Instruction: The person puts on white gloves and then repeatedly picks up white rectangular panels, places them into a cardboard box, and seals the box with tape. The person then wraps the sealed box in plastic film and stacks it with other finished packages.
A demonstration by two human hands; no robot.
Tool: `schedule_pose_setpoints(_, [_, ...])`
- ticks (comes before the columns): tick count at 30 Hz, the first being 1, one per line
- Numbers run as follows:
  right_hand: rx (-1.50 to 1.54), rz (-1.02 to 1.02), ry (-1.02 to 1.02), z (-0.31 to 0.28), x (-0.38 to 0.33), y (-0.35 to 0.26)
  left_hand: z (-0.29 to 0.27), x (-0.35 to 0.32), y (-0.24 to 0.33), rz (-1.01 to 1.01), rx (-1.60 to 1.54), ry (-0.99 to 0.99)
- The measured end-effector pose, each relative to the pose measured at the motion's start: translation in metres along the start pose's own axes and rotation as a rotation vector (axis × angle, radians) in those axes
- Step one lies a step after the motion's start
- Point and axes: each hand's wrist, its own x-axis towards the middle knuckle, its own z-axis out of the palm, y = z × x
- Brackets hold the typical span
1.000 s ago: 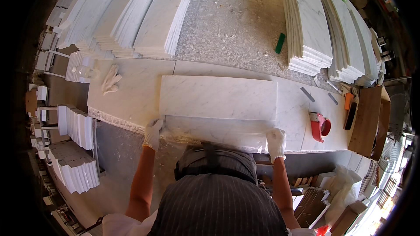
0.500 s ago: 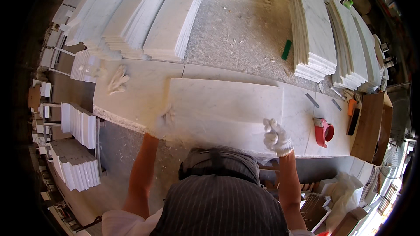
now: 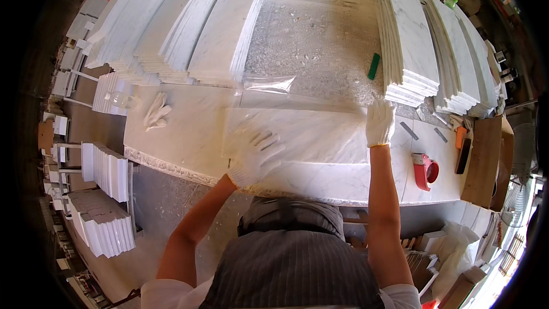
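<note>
A white marble slab [image 3: 309, 137] lies flat on the worktable in front of me, with clear plastic film [image 3: 270, 84] over part of it and bunched past its far edge. My left hand [image 3: 257, 154], in a white glove, is over the slab's near left part, fingers spread and slightly blurred. I cannot tell whether the palm presses on the film. My right hand [image 3: 380, 123], gloved too, lies at the slab's far right corner with its fingers stretched away from me. Whether film is under those fingers is hidden.
Stacks of marble slabs [image 3: 226, 28] stand far left, more stacks [image 3: 409, 40] far right. A loose glove [image 3: 156, 113] lies left. At right are a red tape dispenser [image 3: 424, 171], metal strips [image 3: 409, 131], a black-and-orange brush [image 3: 462, 154] and a cardboard box [image 3: 483, 163].
My left hand has moved right and onto the slab from its near left edge. My right hand has moved away from me to the far corner, its fingers straightened. Film now shows beyond the slab.
</note>
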Motion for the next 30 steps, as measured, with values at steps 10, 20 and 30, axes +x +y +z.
schedule_pose_setpoints(10, [-2.144,-0.416,-0.949,0.023,-0.121,0.018,0.027,0.028,-0.022,0.031,0.144,-0.052])
schedule_pose_setpoints(20, [-1.896,-0.424,0.035,-0.009,-0.032,-0.01,0.008,-0.018,-0.143,-0.602,0.469,0.251])
schedule_pose_setpoints(30, [-1.41,-0.083,-0.153,-0.015,0.018,-0.007,0.017,0.004,-0.156,-1.024,-0.377,0.309])
